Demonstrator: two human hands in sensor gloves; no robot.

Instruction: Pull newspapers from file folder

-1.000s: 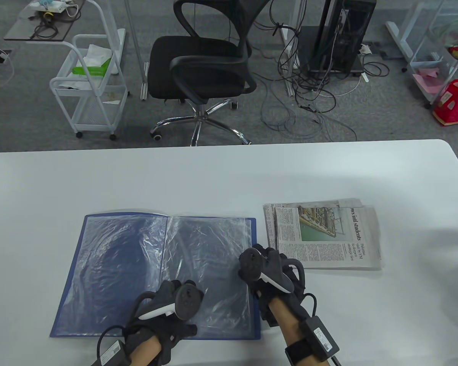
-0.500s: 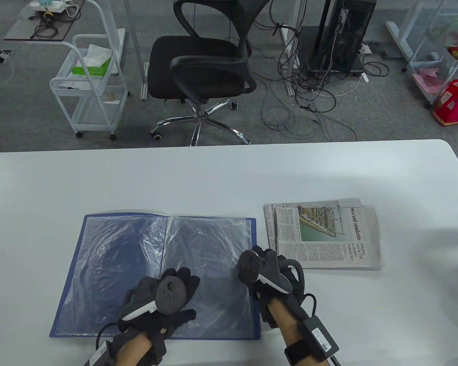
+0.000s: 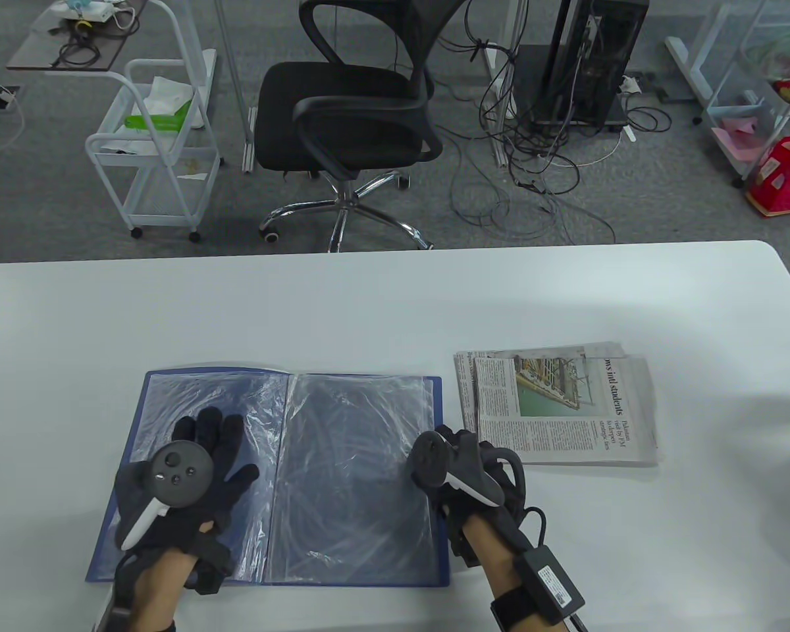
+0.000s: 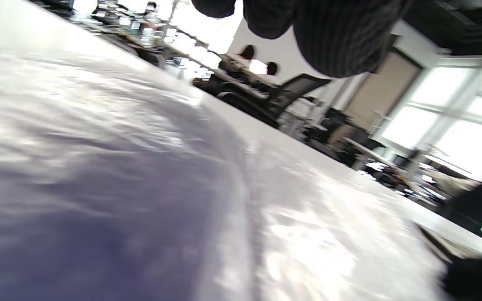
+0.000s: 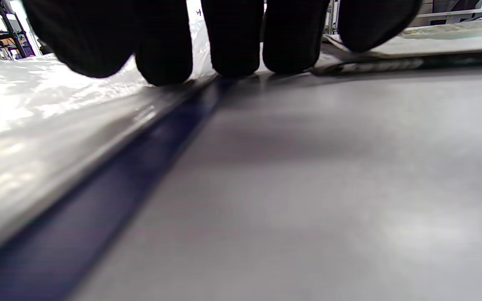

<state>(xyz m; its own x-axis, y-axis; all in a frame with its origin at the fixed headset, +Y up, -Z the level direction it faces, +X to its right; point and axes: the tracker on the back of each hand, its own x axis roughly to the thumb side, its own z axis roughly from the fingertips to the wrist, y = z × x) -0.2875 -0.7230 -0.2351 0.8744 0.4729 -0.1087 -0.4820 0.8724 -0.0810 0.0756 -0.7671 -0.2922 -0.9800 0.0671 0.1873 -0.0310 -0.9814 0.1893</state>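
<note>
An open blue file folder with clear plastic sleeves lies flat at the table's front. The sleeves in view hold no paper. A stack of folded newspapers lies on the table just right of the folder, apart from it. My left hand rests flat with fingers spread on the folder's left page; the shiny sleeve fills the left wrist view. My right hand rests its fingertips on the folder's blue right edge and the table, holding nothing. The newspapers show behind the fingers.
The white table stretches far behind and to both sides of the folder. Beyond its far edge stand a black office chair, a white cart and a computer tower with cables.
My left hand has moved left from the folder's right page across the spine onto the left page, and a clear sleeve seems to have turned over with it. The right hand has not moved.
</note>
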